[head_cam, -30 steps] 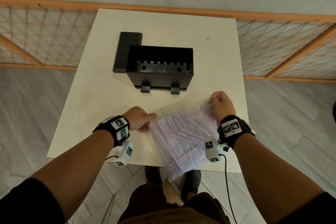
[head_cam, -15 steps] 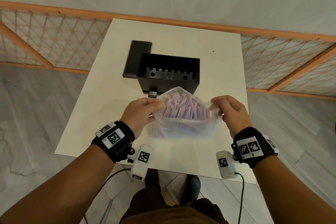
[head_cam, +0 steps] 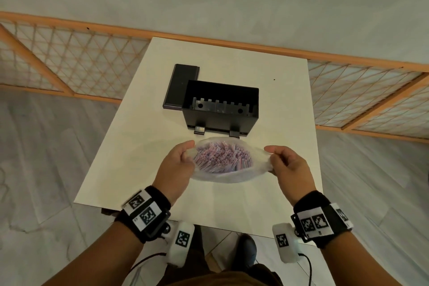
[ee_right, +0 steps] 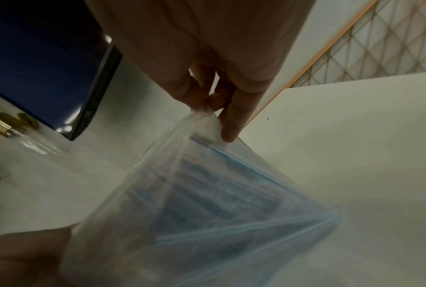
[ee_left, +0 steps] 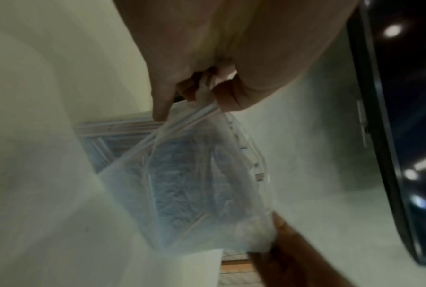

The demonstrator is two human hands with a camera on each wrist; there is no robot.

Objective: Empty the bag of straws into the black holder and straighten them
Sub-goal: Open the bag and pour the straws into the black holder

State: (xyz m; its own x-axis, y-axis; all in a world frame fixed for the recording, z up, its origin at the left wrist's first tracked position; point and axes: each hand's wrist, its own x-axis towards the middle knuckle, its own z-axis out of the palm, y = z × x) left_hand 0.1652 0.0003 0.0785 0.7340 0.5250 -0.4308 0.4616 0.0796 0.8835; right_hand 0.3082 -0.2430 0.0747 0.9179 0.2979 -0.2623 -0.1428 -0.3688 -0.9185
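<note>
A clear plastic bag (head_cam: 222,175) hangs upright above the near half of the table, its mouth pulled wide. Pink and purple straws (head_cam: 222,158) stand bundled inside, ends up. My left hand (head_cam: 183,160) pinches the bag's left rim, and my right hand (head_cam: 276,160) pinches the right rim. The wrist views show the same bag (ee_left: 189,184) (ee_right: 207,203) from the side, held by the left hand's fingers (ee_left: 162,104) and the right hand's fingers (ee_right: 231,124). The black holder (head_cam: 220,109) stands open-topped just beyond the bag, with nothing inside.
A flat black lid (head_cam: 181,87) lies at the holder's back left. The white table (head_cam: 139,146) is small, with its edges close on all sides. An orange-framed lattice fence (head_cam: 69,65) runs behind it. My shoes show under the near edge.
The bag lay flat on the table a second ago. Both hands have lifted it upright and spread its mouth wide, in front of the holder.
</note>
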